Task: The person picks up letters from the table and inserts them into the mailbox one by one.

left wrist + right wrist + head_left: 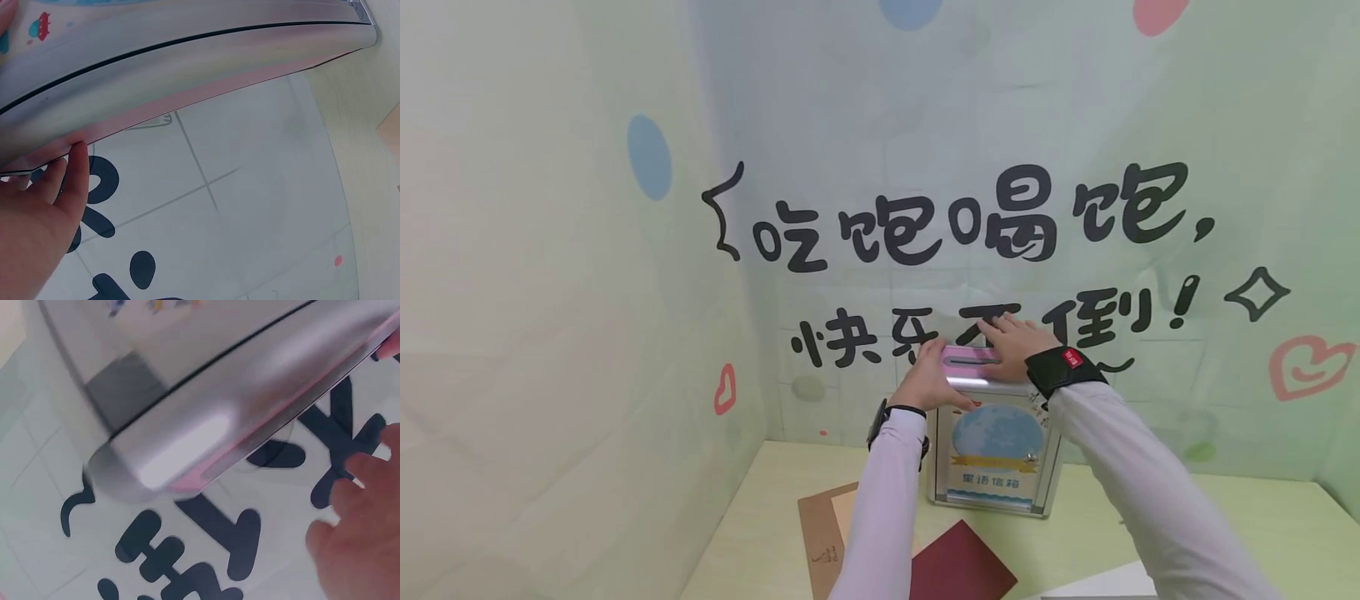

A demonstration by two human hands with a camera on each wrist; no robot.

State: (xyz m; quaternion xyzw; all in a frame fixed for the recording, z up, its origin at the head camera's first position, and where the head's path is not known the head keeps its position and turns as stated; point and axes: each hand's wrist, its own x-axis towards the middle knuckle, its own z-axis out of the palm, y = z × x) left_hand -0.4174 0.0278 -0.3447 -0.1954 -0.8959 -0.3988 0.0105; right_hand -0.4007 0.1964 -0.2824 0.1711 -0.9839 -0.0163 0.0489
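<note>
Blue is the oval (648, 157) printed on the wall at the left of the frame. Near the bottom edge, left of the centre, a brown sheet (812, 533) lies on the pale table (1225, 512), and a cream sheet (842, 510) lies partly over it. Next comes the left hand (927, 382), which grips the top left part of the silver-framed box (996, 442): its thumb rests on the front, and its other fingers touch the pink top. The box stands on the table, in the lower middle of the frame, and bears a picture with a blue disc and a yellow banner. Below it, at the bottom edge, lies a dark red sheet (966, 562). Over the right part of the box top is the right hand (1018, 343), with fingers extended and a little spread; it holds nothing, and I cannot tell whether it touches the box. A black band (1063, 367) with a red label goes around that wrist. Farther right, a white sheet (1112, 583) shows at the bottom edge.
</note>
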